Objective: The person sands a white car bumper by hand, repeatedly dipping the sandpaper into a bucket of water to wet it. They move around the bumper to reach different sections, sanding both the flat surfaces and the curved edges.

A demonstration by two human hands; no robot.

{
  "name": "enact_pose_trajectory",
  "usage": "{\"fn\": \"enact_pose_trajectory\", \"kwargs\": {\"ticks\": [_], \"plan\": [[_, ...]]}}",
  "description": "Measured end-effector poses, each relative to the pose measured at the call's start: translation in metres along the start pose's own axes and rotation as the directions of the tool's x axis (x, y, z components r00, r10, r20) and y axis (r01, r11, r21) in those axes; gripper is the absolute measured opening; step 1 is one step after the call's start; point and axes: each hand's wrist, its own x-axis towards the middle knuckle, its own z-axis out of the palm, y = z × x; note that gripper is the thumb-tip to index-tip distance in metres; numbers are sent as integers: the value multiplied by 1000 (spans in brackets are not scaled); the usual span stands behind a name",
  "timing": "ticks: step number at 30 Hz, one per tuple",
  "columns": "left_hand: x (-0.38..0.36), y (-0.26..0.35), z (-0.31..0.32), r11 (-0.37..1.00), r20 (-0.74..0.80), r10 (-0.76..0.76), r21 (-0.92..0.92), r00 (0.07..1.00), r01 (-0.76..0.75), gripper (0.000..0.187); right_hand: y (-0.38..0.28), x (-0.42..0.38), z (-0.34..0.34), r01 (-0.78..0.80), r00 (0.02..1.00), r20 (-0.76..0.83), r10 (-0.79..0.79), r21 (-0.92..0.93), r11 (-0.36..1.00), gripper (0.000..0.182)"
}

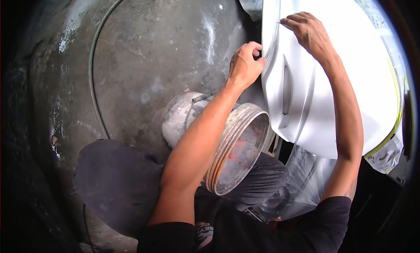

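Okay, white panel (350, 82) lies right of my left hand (246, 64), beneath my right hand (309, 33); its edge crease (275, 39) runs away from me. Right's nearer the crease, fingertips pinched together, contents unclear. Left's curled beside the edge, can't tell if gripping.

One camera on the head, facing forward and down.
It looks from above; the left hand (246, 65) and the right hand (309, 34) are quite near, the floor (144, 56) lies farther, and dark curved edges surround the wide view.
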Motion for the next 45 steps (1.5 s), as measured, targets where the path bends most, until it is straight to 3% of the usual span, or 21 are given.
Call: {"fn": "enact_pose_trajectory", "kwargs": {"ticks": [1,2,3,4,5,7,8,10,13,17,21,23,26,27,30,33,36,39,41,43,45], "plan": [[0,2,-1,1000,-5,4,0,1000,-4,27,16,4,12,62,996,-58,-71,-151,987,30],[-2,7,-4,993,322,-115,30,940,111,31,22,4,23,64,995,-61,-74,-154,986,30],[-3,15,-7,973,609,-224,96,761,210,37,22,3,37,69,998,23,-66,-156,985,29],[-2,24,-7,957,765,-288,220,576,188,44,21,-1,50,77,992,108,-60,-157,985,28],[-4,31,-4,941,837,-339,311,430,135,48,16,-5,57,50,982,188,-32,-91,995,28],[-14,46,-4,907,848,-407,420,340,37,57,9,-13,61,33,973,229,-29,-12,999,28],[-18,47,0,907,848,-408,419,338,43,57,8,-13,60,37,972,232,-34,-8,999,28],[-23,50,9,849,852,-456,503,256,-161,55,10,-14,54,44,985,162,-52,55,998,27],[-33,80,9,782,831,-490,552,262,-288,66,18,-9,63,51,989,138,-50,-2,999,24],[-35,92,12,708,828,-522,555,205,-437,53,27,7,73,-34,985,168,36,-13,999,21],[-36,80,16,658,805,-539,587,249,-471,45,4,-3,63,90,975,181,-126,192,977,25],[-37,76,18,672,826,-513,556,235,-489,38,-1,-10,59,167,963,183,-195,158,973,24],[-39,76,14,657,833,-485,548,265,-518,30,21,6,72,80,986,143,-83,31,996,27],[-41,76,14,663,837,-483,542,258,-517,30,23,11,73,-23,992,123,11,94,995,28],[-38,74,12,711,843,-466,537,268,-453,28,16,8,70,2,990,139,-21,138,990,27],[-37,72,17,697,835,-496,547,238,-464,28,2,-15,55,95,962,217,-167,308,947,30],[-36,74,20,668,857,-469,502,213,-549,26,16,-14,60,73,984,139,-109,240,968,29],[-44,73,20,650,841,-447,539,303,-535,23,21,-1,61,-4,995,103,-10,131,991,30],[-42,74,20,649,834,-466,548,295,-527,23,3,-6,56,8,965,262,-27,71,997,32],[-44,76,23,646,838,-477,539,265,-540,24,2,-9,65,-5,947,320,-10,44,999,32],[-40,72,24,657,850,-470,518,239,-548,27,22,4,87,25,980,197,13,-194,981,28]]}}
